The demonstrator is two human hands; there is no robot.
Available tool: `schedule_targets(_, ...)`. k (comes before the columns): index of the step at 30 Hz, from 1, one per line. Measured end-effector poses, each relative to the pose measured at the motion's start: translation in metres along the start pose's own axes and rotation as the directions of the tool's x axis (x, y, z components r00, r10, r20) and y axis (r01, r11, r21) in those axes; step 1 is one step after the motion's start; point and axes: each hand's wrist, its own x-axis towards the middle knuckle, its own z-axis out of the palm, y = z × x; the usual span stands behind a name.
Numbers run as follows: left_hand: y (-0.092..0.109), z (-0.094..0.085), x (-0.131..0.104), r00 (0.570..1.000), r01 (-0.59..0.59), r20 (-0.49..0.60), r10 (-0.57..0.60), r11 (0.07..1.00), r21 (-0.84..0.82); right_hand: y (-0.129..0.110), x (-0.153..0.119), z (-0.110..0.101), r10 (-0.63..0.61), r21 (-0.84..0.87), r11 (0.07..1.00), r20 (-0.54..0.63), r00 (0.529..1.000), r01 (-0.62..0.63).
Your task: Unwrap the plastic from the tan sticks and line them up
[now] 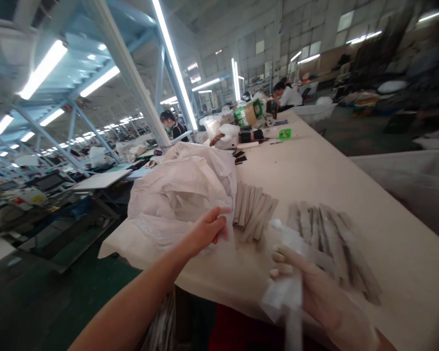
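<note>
My left hand (215, 228) is at the right side of a large, crumpled white plastic bag (149, 204), whose mouth gapes open. Its fingers are curled and somewhat blurred; whether they grip the bag's edge does not show clearly. My right hand (296, 268) is closed around a thin, whitish translucent plastic sheet (283, 295), which hangs below the fist and sticks out above it. Between the hands lies a pile of flat grey-beige strips (254, 209). Just beyond my right hand, a second spread of similar strips (325, 229) is blurred by motion.
The long table (307, 161) has a pale cover. Farther along it stand a green tray (284, 133), a cardboard box (249, 113) and bags. A white bin (406, 170) stands at the right. A blue-grey metal frame (131, 68) rises left; two people sit farther off.
</note>
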Motion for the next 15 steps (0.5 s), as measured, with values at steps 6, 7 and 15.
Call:
schedule_targets(6, 0.017, 0.088, -0.012, 0.954, -0.276, 0.159, 0.253, 0.950, 0.147, 0.013, 0.001, 0.002, -0.149, -0.102, 0.985, -0.123, 0.981, 0.137)
schedule_targets(7, 0.018, 0.096, -0.010, 0.943, -0.313, 0.177, 0.282, 0.933, 0.179, 0.013, -0.004, -0.004, -0.165, -0.124, 0.982, -0.164, 0.973, 0.145)
schedule_targets(15, 0.025, 0.166, 0.049, 0.888, -0.375, 0.379, 0.259, 0.886, 0.273, 0.010, -0.064, -0.038, -0.020, -0.097, 0.995, -0.176, 0.984, 0.003)
